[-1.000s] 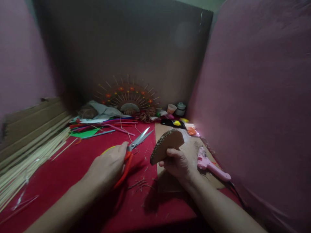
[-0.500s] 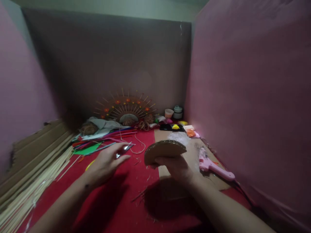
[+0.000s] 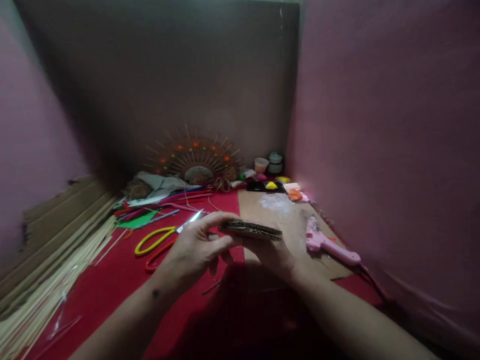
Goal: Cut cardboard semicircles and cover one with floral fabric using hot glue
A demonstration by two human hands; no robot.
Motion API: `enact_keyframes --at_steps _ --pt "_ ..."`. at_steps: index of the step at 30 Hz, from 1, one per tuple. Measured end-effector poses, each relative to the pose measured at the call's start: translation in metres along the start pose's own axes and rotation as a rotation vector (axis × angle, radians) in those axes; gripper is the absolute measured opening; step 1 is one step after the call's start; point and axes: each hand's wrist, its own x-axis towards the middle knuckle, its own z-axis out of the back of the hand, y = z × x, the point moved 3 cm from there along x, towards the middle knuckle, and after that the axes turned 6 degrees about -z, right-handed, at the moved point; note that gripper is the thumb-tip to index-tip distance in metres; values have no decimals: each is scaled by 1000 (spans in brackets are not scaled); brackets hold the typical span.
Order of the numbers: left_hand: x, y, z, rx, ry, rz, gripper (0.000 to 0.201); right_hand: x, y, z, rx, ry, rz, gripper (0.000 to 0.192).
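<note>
A layered piece of corrugated cardboard (image 3: 255, 231) is held edge-on above the table, its fluted rim facing me. My right hand (image 3: 272, 255) grips it from below, with part of the fingers hidden by the piece. My left hand (image 3: 204, 240) closes on its left end, thumb under and forefinger over the top. Behind my left wrist lie scissors (image 3: 157, 240) with yellow and red handles, partly covered by that hand.
At right, a pink glue gun (image 3: 330, 245) rests on a cardboard sheet (image 3: 249, 200). Thin sticks (image 3: 71, 265) and cardboard strips (image 3: 67, 215) line the left side. A decorated half-round fan shape (image 3: 198, 155) leans on the back wall, near a cup (image 3: 261, 165) and a jar (image 3: 275, 162).
My left hand has moved right and taken hold of the cardboard piece. The half-disc has tipped from showing its face to showing its edge. The scissors' handles have come into sight.
</note>
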Motion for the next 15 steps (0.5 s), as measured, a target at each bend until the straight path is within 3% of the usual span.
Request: enact_keyframes --at_steps 5,9,12,15 --pt "0 4 -1 -102 -73 -86 32 -2 -2 -1 -189 32 45 11" --pt "3 12 0 -155 -72 -62 35 -6 -2 -5 -177 5 -61 16" --pt "9 19 4 -201 -41 -41 33 -6 -1 -12 -114 49 -149 15" --pt "17 27 11 -278 35 34 31 -3 5 -20 -137 106 -138 14"
